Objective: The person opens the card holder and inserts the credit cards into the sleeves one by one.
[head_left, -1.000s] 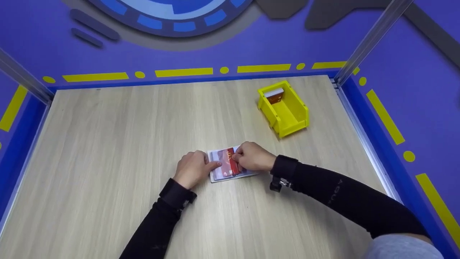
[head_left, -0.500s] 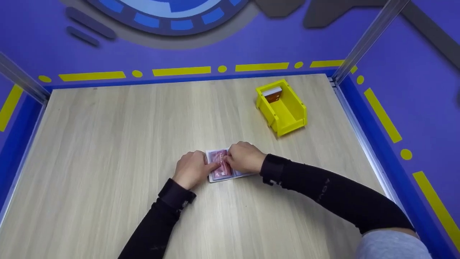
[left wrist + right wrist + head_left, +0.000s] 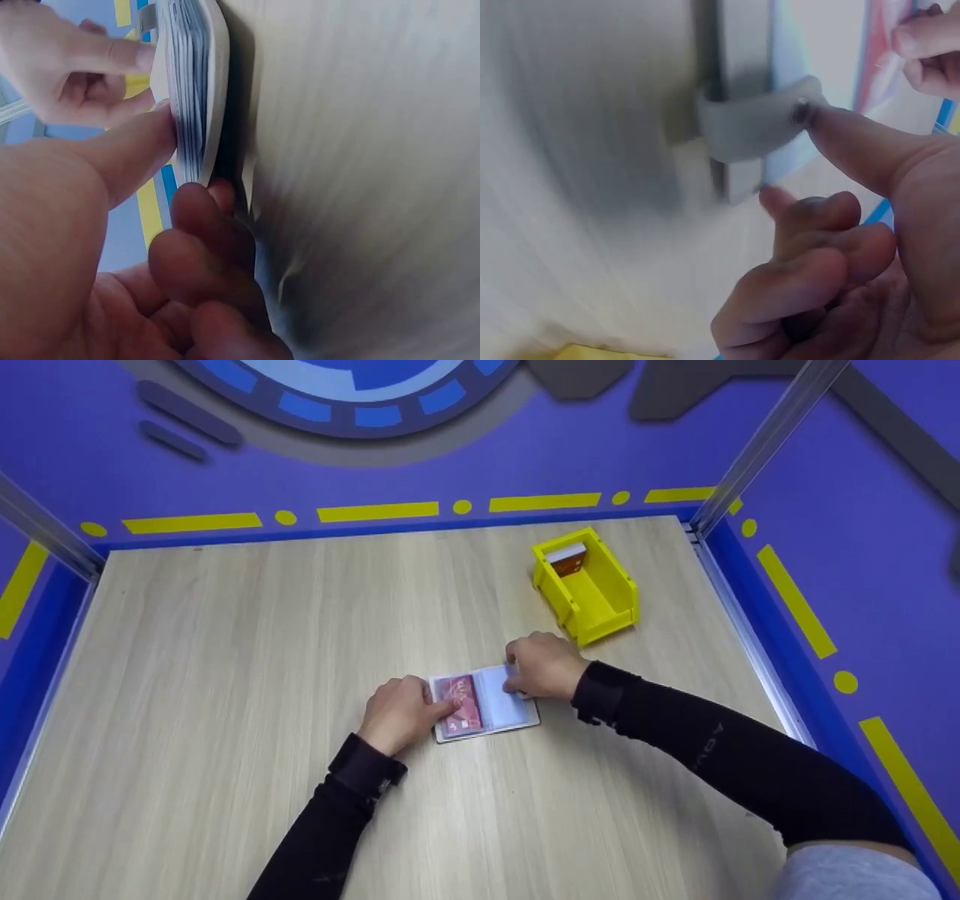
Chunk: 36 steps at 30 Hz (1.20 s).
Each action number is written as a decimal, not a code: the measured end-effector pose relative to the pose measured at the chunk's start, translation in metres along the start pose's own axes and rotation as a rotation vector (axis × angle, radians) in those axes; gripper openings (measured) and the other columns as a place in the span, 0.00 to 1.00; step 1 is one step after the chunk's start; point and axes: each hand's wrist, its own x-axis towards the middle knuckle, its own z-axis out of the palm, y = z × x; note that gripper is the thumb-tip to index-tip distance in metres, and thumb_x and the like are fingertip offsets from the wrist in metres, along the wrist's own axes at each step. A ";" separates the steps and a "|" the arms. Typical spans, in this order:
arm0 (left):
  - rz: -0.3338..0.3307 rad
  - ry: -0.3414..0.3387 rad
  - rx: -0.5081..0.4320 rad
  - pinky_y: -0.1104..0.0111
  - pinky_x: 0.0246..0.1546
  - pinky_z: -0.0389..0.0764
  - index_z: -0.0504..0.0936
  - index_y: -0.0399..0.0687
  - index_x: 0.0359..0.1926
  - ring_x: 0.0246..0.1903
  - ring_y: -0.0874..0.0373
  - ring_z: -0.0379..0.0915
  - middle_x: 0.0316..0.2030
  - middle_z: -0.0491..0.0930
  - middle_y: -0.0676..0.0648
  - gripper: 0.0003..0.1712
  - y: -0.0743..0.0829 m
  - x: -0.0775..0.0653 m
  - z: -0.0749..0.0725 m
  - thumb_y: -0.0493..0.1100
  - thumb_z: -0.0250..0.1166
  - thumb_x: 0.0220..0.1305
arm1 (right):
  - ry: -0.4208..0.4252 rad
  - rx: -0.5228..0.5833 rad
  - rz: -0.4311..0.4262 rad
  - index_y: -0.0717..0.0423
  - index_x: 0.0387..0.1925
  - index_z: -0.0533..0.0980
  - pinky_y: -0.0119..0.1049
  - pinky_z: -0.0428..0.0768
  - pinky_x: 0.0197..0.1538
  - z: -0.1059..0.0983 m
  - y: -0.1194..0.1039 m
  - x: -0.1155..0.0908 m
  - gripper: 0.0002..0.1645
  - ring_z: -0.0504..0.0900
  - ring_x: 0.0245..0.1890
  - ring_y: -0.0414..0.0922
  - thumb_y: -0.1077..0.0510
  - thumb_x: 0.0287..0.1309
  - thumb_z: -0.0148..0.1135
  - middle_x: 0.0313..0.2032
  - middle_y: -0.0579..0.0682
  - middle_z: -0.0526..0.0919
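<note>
A card holder [image 3: 504,703] lies spread out on the table, with clear pocket pages and a pale cover. In its left pocket sits a red card [image 3: 463,711] with white marks. My left hand [image 3: 399,712] grips the left edge, thumb over the pages and fingers curled against the cover, as the left wrist view shows from the side. At the right edge my right hand [image 3: 549,666] has its thumb on the snap end of a grey closure strap [image 3: 754,124]. The other fingers of that hand are curled, with one fingertip by the holder's corner.
A yellow bin [image 3: 600,592] stands behind and right of the holder, with a brown and white stack of cards [image 3: 568,559] at its far end. Purple walls [image 3: 375,480] border the wooden table [image 3: 225,660] at the back and sides.
My right hand moved left over the red card, then back right to the holder's edge. The card now lies deeper in the left pocket, and the right page is uncovered. The left hand stayed put.
</note>
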 end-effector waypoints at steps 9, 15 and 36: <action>0.016 0.003 0.011 0.64 0.25 0.66 0.78 0.50 0.25 0.24 0.56 0.70 0.23 0.75 0.52 0.27 0.000 0.000 0.003 0.63 0.80 0.65 | 0.133 -0.034 -0.174 0.56 0.58 0.89 0.49 0.84 0.55 0.016 0.004 0.000 0.21 0.85 0.45 0.49 0.48 0.70 0.77 0.47 0.53 0.94; 0.013 -0.005 0.002 0.64 0.24 0.66 0.78 0.51 0.24 0.23 0.56 0.69 0.23 0.74 0.53 0.27 0.000 0.001 0.003 0.62 0.80 0.65 | 0.128 0.048 -0.198 0.56 0.39 0.88 0.41 0.81 0.41 0.012 0.011 0.004 0.09 0.83 0.33 0.45 0.54 0.73 0.70 0.34 0.50 0.89; 0.086 0.057 0.039 0.65 0.23 0.63 0.72 0.52 0.19 0.21 0.57 0.66 0.20 0.70 0.54 0.28 0.002 -0.001 0.002 0.57 0.76 0.67 | -0.018 0.409 -0.297 0.50 0.22 0.80 0.31 0.63 0.31 0.017 -0.036 0.027 0.22 0.67 0.22 0.37 0.53 0.76 0.61 0.18 0.37 0.67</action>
